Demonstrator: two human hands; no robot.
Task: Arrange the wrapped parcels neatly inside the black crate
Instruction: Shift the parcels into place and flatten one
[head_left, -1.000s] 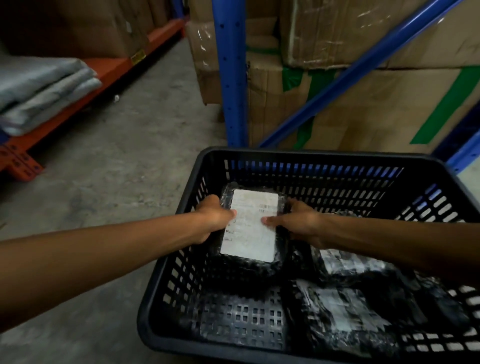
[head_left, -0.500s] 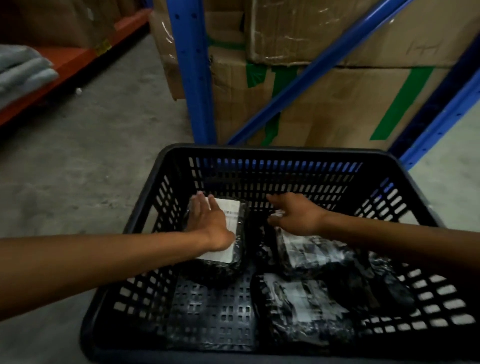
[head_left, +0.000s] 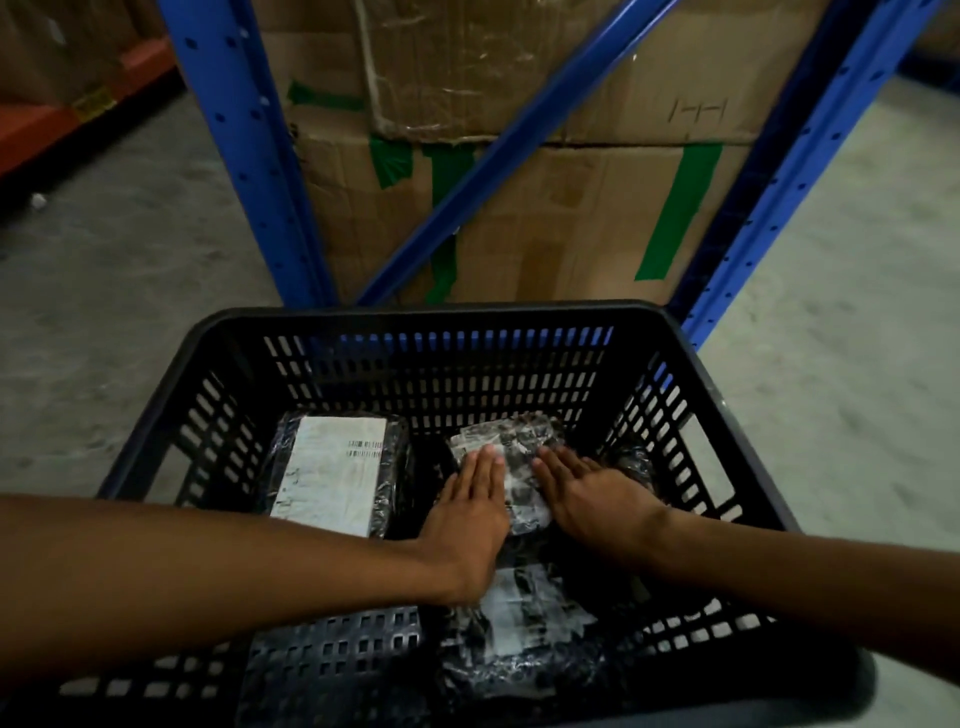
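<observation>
Left fingers: your left hand (head_left: 470, 512) lies flat, fingers (head_left: 485, 467) straight and together, palm down on the crinkled parcel (head_left: 511, 467); nothing gripped, just pressing on its left half.
Right fingers: your right hand (head_left: 597, 499) is flat too, fingers (head_left: 556, 467) spread a little, resting on the right side of that same parcel; no grip here either.
Between the fingers: a strip of shiny wrap with a pale, creased label shows in the gap between your two hands.
Left of your left fingers: the white-label parcel (head_left: 335, 475) sits apart from your hand, flat, close to the far-left corner, barcode toward the far wall.
Under your wrists: a third wrapped parcel (head_left: 519, 634) lies nearer to you, just beside the one you are pressing, partly hidden by your left wrist.
Right of your right fingers: a dark wrapped bundle (head_left: 636, 462) against the right wall; too dim to tell its shape.
Around it all: the black crate (head_left: 431, 317), slotted walls, perforated bottom bare at the near left.
Beyond the crate: blue rack posts (head_left: 249, 156) and taped cardboard boxes (head_left: 571, 218) on the concrete floor (head_left: 104, 291).
</observation>
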